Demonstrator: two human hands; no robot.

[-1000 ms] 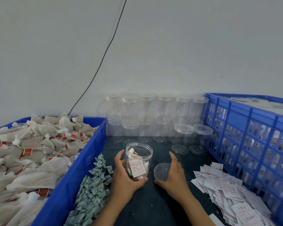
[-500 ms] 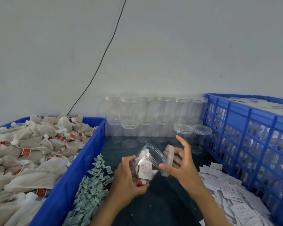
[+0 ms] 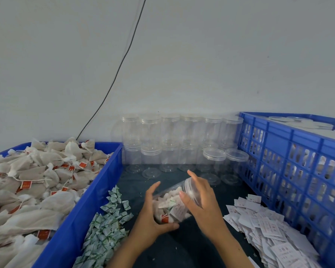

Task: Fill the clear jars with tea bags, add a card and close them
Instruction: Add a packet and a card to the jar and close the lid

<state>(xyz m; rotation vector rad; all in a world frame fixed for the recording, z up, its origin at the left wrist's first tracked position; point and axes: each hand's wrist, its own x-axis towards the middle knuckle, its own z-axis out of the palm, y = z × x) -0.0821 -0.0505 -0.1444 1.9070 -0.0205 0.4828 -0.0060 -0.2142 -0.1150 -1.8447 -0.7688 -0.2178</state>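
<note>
Over on the left a blue bin [image 3: 89,198] is sitting heaped with pale tea bags [image 3: 33,182] carrying red tags, and a black cable [image 3: 112,82] is running up the wall behind it. Just beside the bin's right wall, a drift of small green-and-white sachets [image 3: 106,227] is lying on the dark table [image 3: 184,246]. In the middle, the left hand [image 3: 153,215] is cupping the base end of a clear jar [image 3: 172,204], thumb underneath and fingers curled round its side; the jar is being held above the table, tilted so its mouth is pointing up and to the right, with tea bags and a printed card [image 3: 179,210] showing through the wall. The right hand [image 3: 201,202] is wrapping over the jar's mouth end, thumb and fingers curved round the clear lid [image 3: 191,192] sitting there; how far it is seated I cannot tell. Behind them, empty lidded jars [image 3: 182,142] are standing stacked two high against the wall. To the right, white printed cards [image 3: 265,227] are lying in a loose pile beside a blue slotted crate [image 3: 298,163].
</note>
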